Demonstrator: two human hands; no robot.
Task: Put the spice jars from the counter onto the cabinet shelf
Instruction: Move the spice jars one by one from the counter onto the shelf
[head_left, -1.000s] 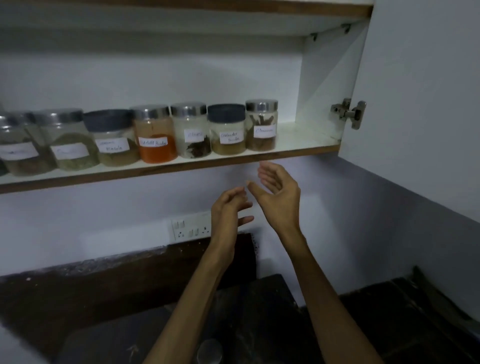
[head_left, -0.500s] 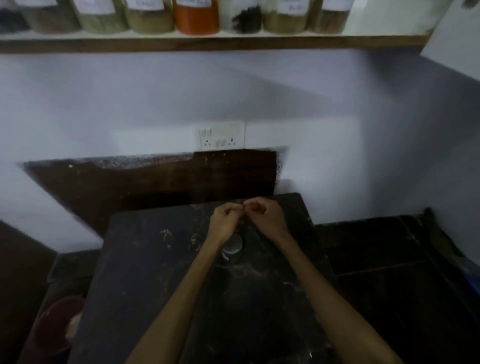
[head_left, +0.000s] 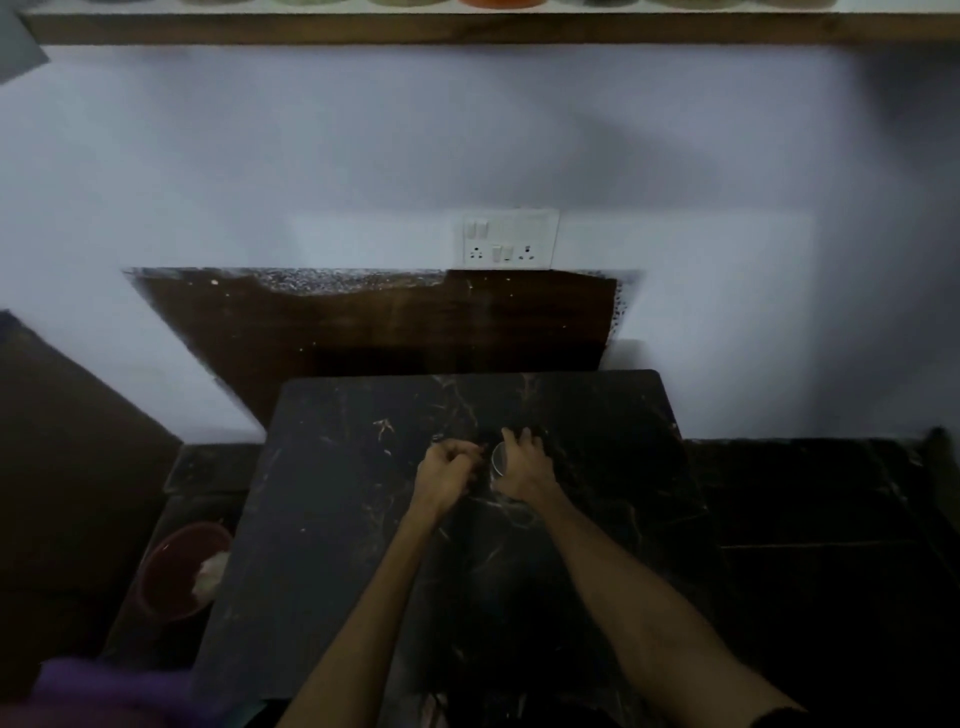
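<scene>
**Head view: hands at a jar on the dark slab**

Head view looks down on a black marble-patterned counter slab (head_left: 322, 545). On it, toward its far half, a small clear jar with a round metal lid (head_left: 498, 459) stands upright, lid facing up, long axis vertical. The right hand (head_left: 524, 467) curls round the jar; the left hand (head_left: 447, 470), just left of it, has fingers curled, contents unclear. Beyond the slab, a white wall socket plate (head_left: 511, 238); farther up, the brown-edged wooden cabinet shelf (head_left: 467, 28).
</scene>
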